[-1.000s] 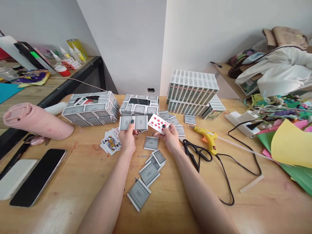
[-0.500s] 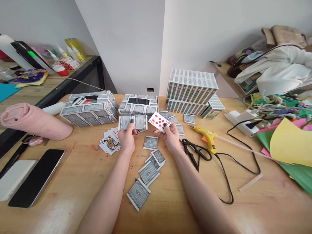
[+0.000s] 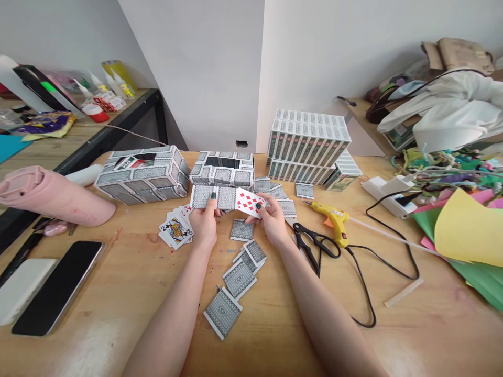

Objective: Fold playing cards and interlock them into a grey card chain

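Observation:
My left hand [image 3: 206, 221] is closed on a pair of joined folded playing cards [image 3: 227, 199], their grey patterned backs facing me. In my right hand [image 3: 271, 217] is a nine of diamonds [image 3: 247, 202], its left edge meeting or overlapping the right edge of the joined cards. Several folded cards [image 3: 239, 277] lie on the table between my forearms. Under my left hand's side is a small face-up pile with a queen of clubs [image 3: 175, 230]. Just behind the hands stand two boxes covered in cards, a smaller one [image 3: 222, 166] and a larger one [image 3: 145, 175].
Stacked card packs [image 3: 306, 146] stand at the back. To the right are black scissors [image 3: 314, 241], a yellow glue gun [image 3: 334, 222] with its cord, a power strip [image 3: 387, 196] and coloured sheets [image 3: 467, 230]. A phone [image 3: 58, 288] and a pink roll [image 3: 55, 196] lie left.
My right hand has brought the nine of diamonds left and slightly down, against the right edge of the joined cards. My left hand keeps its hold, nearly still.

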